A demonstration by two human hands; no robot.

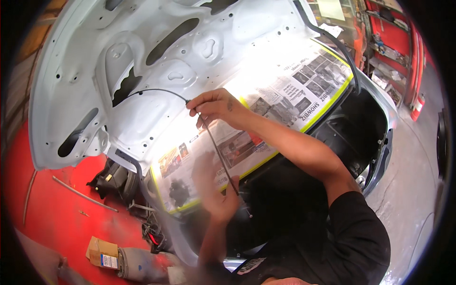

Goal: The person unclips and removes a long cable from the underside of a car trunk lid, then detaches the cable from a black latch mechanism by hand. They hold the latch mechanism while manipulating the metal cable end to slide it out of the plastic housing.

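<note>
A thin black cable (216, 145) comes out of an opening in the raised pale trunk lid (161, 114) and arcs over to my right hand (221, 109). The fingertips of that hand are closed on it in a pinch. From there the cable runs down past my left hand (221, 202), and its small light-coloured tip hangs below that hand, over the dark trunk space. Motion smears my left hand. Its thumb is beside the lower part of the cable, but whether the fingers grip it cannot be made out.
Newspaper (278, 102), edged with yellow tape, covers the rear window. Dark weatherstrip (339, 45) hangs at the right. To the left, a cardboard box (102, 251), a grey cylindrical container (142, 262) and thin strips (85, 194) lie on red flooring. Red shelving (392, 38) stands at the far right.
</note>
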